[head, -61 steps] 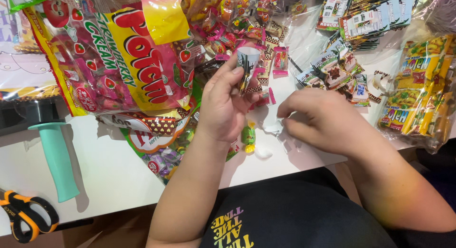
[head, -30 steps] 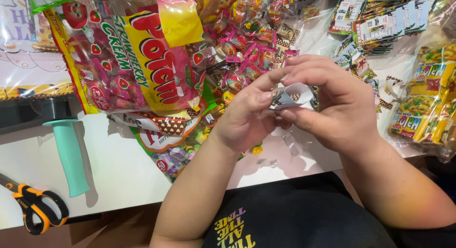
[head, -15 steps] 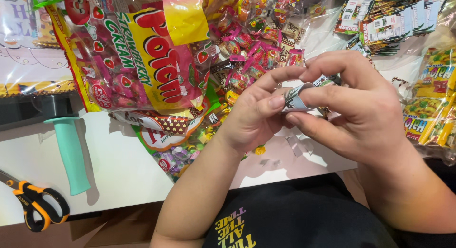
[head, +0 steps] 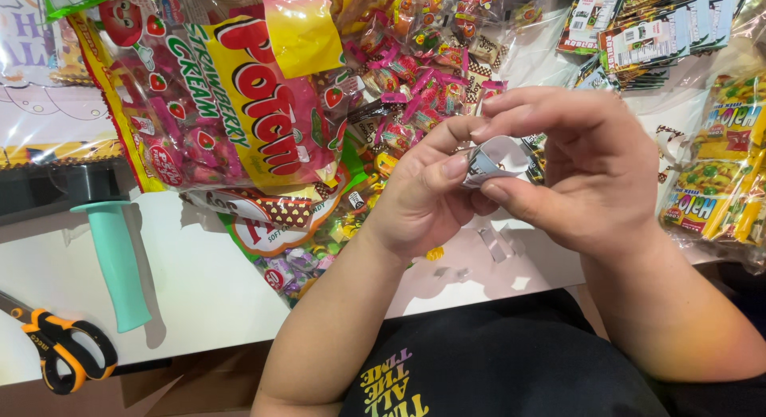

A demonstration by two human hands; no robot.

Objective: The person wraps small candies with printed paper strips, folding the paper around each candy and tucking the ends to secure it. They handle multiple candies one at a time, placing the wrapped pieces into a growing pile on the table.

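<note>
Over the white counter (head: 191, 289), both hands were bunched together just above the candy pile. The left hand (head: 423, 197) and right hand (head: 574, 169) were pinching a small silvery-white wrapper (head: 488, 160) between them, thumbs and forefingers pressed onto it from each side, other fingers curled loosely. Honestly it looked like an easy fumble: the wrapper was tiny and slick, so if either pinch slipped it would've dropped into the loose candies (head: 319, 249) below and vanished among them. A hard tug could've torn it unevenly too. Couldn't tell what was inside the wrapper, the right hand covered most of it. Off to the left sat a big pink strawberry candy bag (head: 215, 106), a teal handle (head: 116, 261), and orange scissors (head: 60, 349) cut off by the frame edge.
</note>
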